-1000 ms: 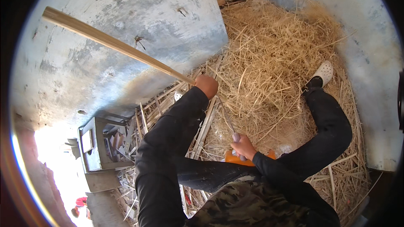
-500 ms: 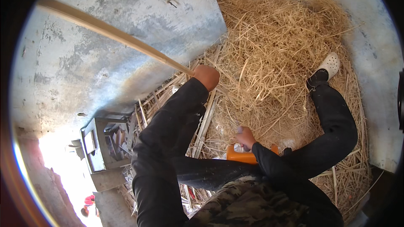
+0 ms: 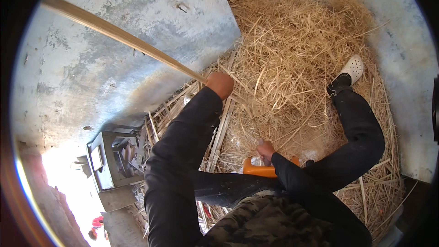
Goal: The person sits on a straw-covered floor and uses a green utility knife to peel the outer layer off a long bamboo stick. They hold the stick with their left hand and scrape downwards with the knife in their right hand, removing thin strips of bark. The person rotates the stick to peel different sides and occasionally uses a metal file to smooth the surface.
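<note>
My left hand (image 3: 220, 85), arm stretched forward, is closed around a long pale wooden strip (image 3: 123, 36). The strip slants up to the far left, in front of the grey-blue wall. My right hand (image 3: 265, 149) is low and near my body, fingers closed around a narrow greyish tool (image 3: 266, 161); its exact kind is hard to make out. Just below that hand, an orange plastic object (image 3: 259, 170) lies between my legs, partly covered by my right sleeve.
A big heap of straw-like shavings (image 3: 297, 50) fills the corner ahead. Split strips (image 3: 222, 132) lie along the left wall (image 3: 151, 13). A wooden frame (image 3: 112, 160) holding scraps stands at the left, by a bright opening. My foot in a pale clog (image 3: 353, 69) rests near the right wall (image 3: 407, 64).
The whole view has shifted slightly, so the straw heap and my foot appear a little farther left. Both hands keep their grips, with the strip at nearly the same slant.
</note>
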`<action>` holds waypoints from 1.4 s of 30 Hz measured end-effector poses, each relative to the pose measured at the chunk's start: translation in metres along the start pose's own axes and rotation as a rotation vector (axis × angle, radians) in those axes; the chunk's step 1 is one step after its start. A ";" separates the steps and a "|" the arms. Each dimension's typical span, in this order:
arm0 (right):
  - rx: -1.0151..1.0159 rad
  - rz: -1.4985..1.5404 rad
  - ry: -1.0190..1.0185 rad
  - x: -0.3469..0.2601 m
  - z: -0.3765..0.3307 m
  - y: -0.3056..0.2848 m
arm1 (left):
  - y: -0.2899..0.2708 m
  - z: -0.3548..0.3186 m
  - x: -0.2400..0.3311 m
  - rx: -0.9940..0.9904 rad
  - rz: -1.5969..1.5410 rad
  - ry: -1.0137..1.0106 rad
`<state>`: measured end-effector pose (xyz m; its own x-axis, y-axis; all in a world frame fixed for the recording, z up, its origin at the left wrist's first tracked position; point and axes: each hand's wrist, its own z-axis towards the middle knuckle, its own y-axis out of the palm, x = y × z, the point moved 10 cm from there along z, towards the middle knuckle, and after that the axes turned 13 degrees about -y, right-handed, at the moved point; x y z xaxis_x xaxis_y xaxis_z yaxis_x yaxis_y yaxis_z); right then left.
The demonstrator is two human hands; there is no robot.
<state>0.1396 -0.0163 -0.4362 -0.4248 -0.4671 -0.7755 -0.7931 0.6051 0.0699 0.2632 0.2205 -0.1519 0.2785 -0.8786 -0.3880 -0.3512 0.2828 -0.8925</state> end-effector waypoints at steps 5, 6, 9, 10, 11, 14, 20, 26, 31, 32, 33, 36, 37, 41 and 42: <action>0.010 0.126 0.009 0.012 0.006 -0.008 | 0.003 -0.015 -0.019 -0.016 -0.059 -0.064; 0.024 0.170 -0.066 -0.012 0.002 0.001 | 0.009 -0.018 -0.023 -0.066 -0.067 -0.095; 0.062 0.272 -0.185 -0.093 -0.041 0.018 | 0.015 -0.023 -0.026 -0.050 -0.089 -0.098; 0.061 0.321 -0.218 -0.108 -0.052 0.022 | 0.014 -0.023 -0.027 -0.036 -0.092 -0.103; 0.059 0.368 -0.253 -0.122 -0.062 0.023 | 0.015 -0.023 -0.030 -0.043 -0.082 -0.100; -0.007 0.358 -0.379 -0.148 -0.096 0.032 | 0.020 -0.018 -0.034 -0.056 -0.076 -0.088; -0.130 0.245 -0.273 -0.135 -0.098 0.049 | 0.013 -0.009 -0.031 -0.054 -0.103 -0.121; -0.146 0.147 -0.179 -0.114 -0.073 0.049 | 0.016 -0.003 -0.026 -0.017 -0.068 -0.090; -0.196 0.048 -0.260 -0.104 -0.038 0.054 | 0.002 -0.008 -0.024 -0.020 -0.056 -0.066; -0.126 0.081 -0.186 -0.075 -0.024 0.046 | 0.006 -0.011 -0.025 -0.035 -0.050 -0.046; -0.053 0.108 -0.117 -0.041 -0.010 0.032 | 0.010 -0.012 -0.027 -0.041 -0.047 -0.028; 0.018 0.046 0.062 -0.006 -0.003 -0.012 | 0.014 -0.019 -0.032 -0.030 -0.033 -0.047; 0.016 0.003 0.119 -0.004 -0.003 -0.019 | 0.013 -0.020 -0.035 -0.022 -0.026 -0.063; -0.132 0.046 -0.243 -0.071 -0.007 0.031 | 0.004 -0.010 -0.028 -0.041 -0.053 -0.071; -0.147 0.059 -0.268 -0.080 -0.009 0.042 | 0.002 -0.012 -0.025 -0.046 -0.055 -0.052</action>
<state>0.1364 0.0402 -0.3656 -0.3568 -0.2357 -0.9040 -0.8335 0.5172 0.1941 0.2450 0.2383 -0.1412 0.3444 -0.8708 -0.3508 -0.3741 0.2155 -0.9020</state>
